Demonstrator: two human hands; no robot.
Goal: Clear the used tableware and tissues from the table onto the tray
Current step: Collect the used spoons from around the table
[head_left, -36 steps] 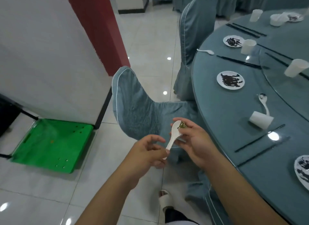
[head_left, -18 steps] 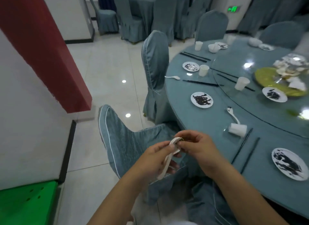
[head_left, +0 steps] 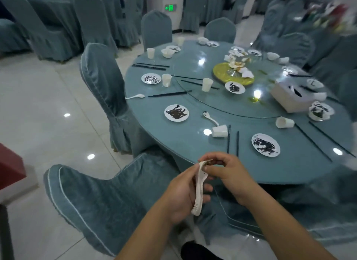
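Where the table [head_left: 193, 143] ends, white spoon [head_left: 199, 192], handle in left hand [head_left: 180, 198], bowl pinched by right hand [head_left: 229, 172].

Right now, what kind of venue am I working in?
Probably a restaurant banquet hall: a big round table with a glass turntable, fabric-covered chairs around it, and more of them behind.

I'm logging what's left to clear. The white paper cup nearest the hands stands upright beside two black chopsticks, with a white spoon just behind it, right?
Not quite: the head view shows that paper cup lying on its side, not upright. The rest holds: the black chopsticks lie beside it and the white spoon just behind it.
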